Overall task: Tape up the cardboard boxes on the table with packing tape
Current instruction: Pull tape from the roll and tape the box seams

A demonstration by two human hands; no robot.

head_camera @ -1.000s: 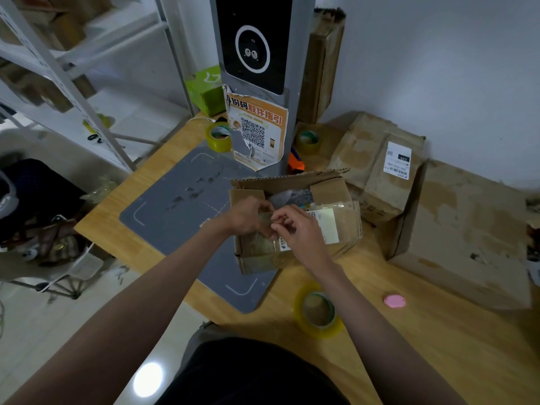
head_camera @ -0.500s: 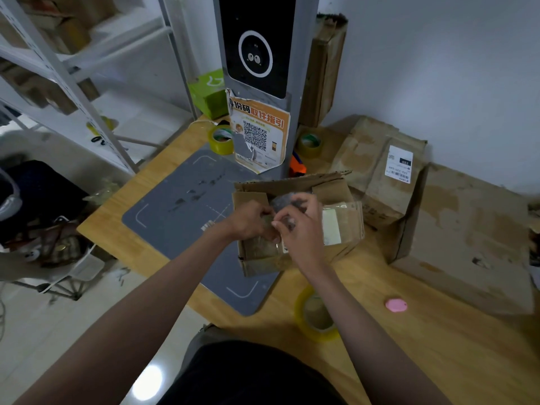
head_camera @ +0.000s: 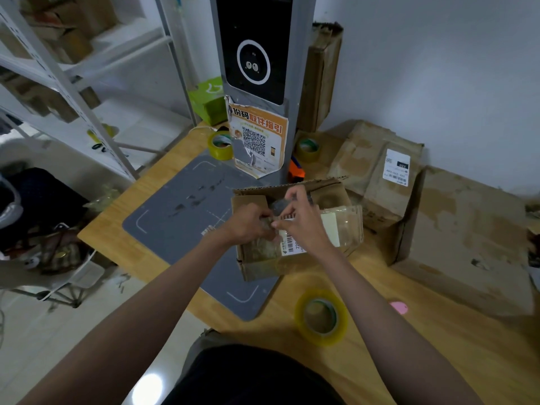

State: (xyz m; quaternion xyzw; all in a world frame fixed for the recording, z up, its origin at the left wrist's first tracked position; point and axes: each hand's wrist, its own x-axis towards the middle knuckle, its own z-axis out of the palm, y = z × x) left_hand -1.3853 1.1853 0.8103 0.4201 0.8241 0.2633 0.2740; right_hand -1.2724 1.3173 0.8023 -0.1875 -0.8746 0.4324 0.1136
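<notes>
The small cardboard box [head_camera: 295, 229] sits mid-surface, half on the grey mat [head_camera: 187, 226], its far flap up and old glossy tape wrinkled across the top. It looks light, soft-walled and creased; best steadied by its side walls, since the film seems slick. The left hand [head_camera: 248, 225] and right hand [head_camera: 302, 226] meet over the opening, fingers curled, pinching something at the flap; what exactly, I cannot tell. A tape roll [head_camera: 321, 317] lies at five o'clock, larger boxes [head_camera: 377, 168] at two o'clock.
</notes>
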